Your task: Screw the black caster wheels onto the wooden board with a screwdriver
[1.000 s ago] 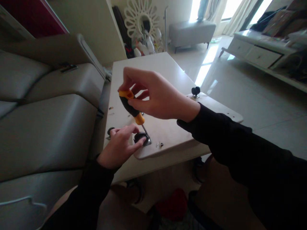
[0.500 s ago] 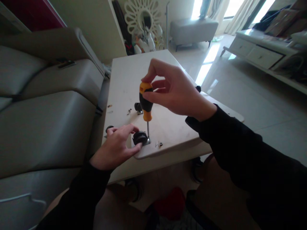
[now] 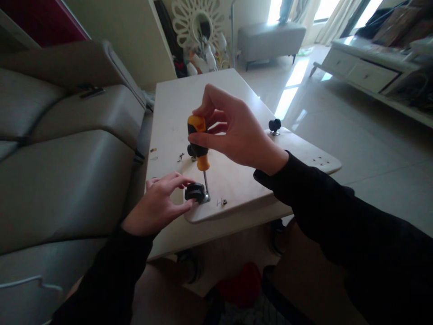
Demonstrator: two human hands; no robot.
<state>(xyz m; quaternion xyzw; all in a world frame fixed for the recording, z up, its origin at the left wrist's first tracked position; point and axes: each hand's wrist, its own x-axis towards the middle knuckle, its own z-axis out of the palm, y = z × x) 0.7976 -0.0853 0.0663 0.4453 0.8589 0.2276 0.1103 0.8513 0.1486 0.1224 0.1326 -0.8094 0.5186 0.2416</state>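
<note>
My right hand (image 3: 230, 126) grips the yellow and black handle of a screwdriver (image 3: 203, 161). Its shaft points down, with the tip on the metal plate of a black caster wheel (image 3: 194, 192) at the near corner of a pale board (image 3: 243, 185). Thumb and fingers of my left hand (image 3: 165, 197) are closed around that caster. Another caster (image 3: 275, 125) stands on the board's far right corner, and one more is partly hidden behind the screwdriver. Small screws (image 3: 181, 157) lie left of the handle. A small dark part (image 3: 224, 202) rests near the board's front edge.
The board lies on a white table (image 3: 196, 97). A grey sofa (image 3: 74, 180) runs along the left. At the back stand a grey bench (image 3: 270, 43) and a flower-shaped mirror frame (image 3: 198, 22); a white cabinet (image 3: 365, 72) is at the right. Several holes show in the board's right corner.
The view has shifted slightly. My right hand and the screwdriver handle have moved a little left and lean more, uncovering the far right caster. My left hand stays at the near caster.
</note>
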